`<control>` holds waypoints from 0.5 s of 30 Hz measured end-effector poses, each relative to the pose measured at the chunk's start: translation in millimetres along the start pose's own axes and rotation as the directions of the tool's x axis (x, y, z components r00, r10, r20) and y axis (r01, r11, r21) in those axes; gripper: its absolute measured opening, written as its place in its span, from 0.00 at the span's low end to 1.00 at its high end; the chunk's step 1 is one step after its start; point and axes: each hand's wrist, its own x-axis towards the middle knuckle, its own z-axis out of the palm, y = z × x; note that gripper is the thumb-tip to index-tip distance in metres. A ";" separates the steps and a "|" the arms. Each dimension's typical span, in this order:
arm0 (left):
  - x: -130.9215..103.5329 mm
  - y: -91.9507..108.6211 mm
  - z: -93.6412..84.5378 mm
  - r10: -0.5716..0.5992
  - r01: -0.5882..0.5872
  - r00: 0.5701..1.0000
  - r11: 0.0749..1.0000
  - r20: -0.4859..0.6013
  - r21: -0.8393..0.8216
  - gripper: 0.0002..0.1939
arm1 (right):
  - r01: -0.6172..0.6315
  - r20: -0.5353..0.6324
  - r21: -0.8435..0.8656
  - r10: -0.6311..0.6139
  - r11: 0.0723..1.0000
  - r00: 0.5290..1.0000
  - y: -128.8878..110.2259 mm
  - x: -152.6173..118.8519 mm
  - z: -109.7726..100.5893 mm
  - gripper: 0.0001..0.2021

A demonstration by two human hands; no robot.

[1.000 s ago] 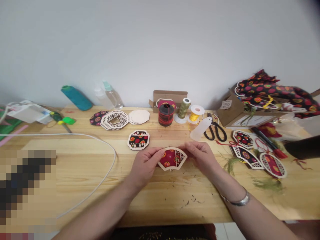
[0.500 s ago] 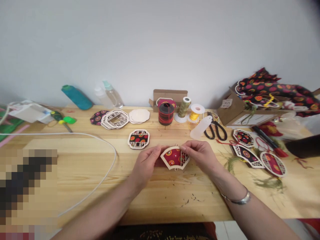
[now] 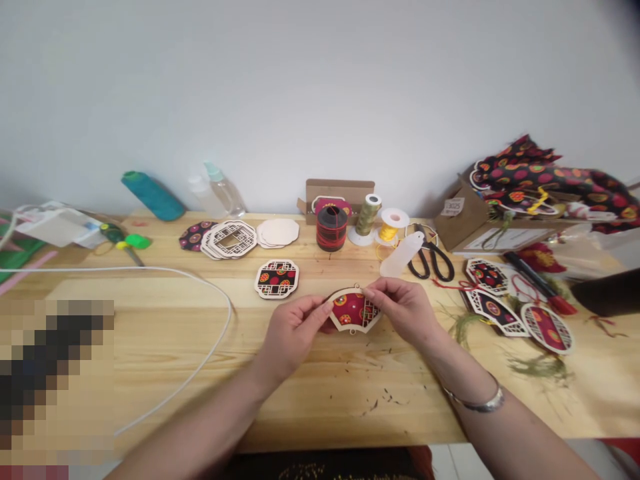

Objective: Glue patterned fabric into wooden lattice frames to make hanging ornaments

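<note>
A fan-shaped wooden ornament (image 3: 351,312) with dark red patterned fabric is held above the table between my two hands. It has a small loop at top and bottom and lattice cut-outs at its right side. My left hand (image 3: 295,330) pinches its left edge, thumb in front. On the upper right edge my right hand (image 3: 403,307) grips it between thumb and fingers; the fingertips behind are hidden. Just beyond my left hand lies an octagonal lattice ornament (image 3: 277,279) with dark floral fabric. A milky plastic bottle (image 3: 401,255) lies past my right hand, beside black-handled scissors (image 3: 440,261).
Lattice frames (image 3: 233,239), blank plates (image 3: 278,233) and thread spools (image 3: 332,229) line the back. At right, finished ornaments (image 3: 546,328) lie before a cardboard box (image 3: 463,217) of patterned fabric. A white cable (image 3: 227,320) curves across the left side.
My left thumb has moved right onto the ornament's front left edge. The ornament has tilted slightly and shifted a little to the right. My right hand keeps nearly the same place.
</note>
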 end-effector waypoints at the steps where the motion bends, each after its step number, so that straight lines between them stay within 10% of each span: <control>1: -0.7 0.6 0.0 0.018 -0.018 1.000 1.000 -0.001 0.013 0.11 | 0.010 0.002 -0.013 -0.010 1.000 1.000 -0.2 -0.1 -0.2 0.12; 15: -9.2 -3.8 2.9 0.214 -0.204 0.977 0.951 -0.019 0.234 0.13 | 0.198 0.018 -0.141 -0.197 0.970 0.980 1.3 -2.8 -1.5 0.09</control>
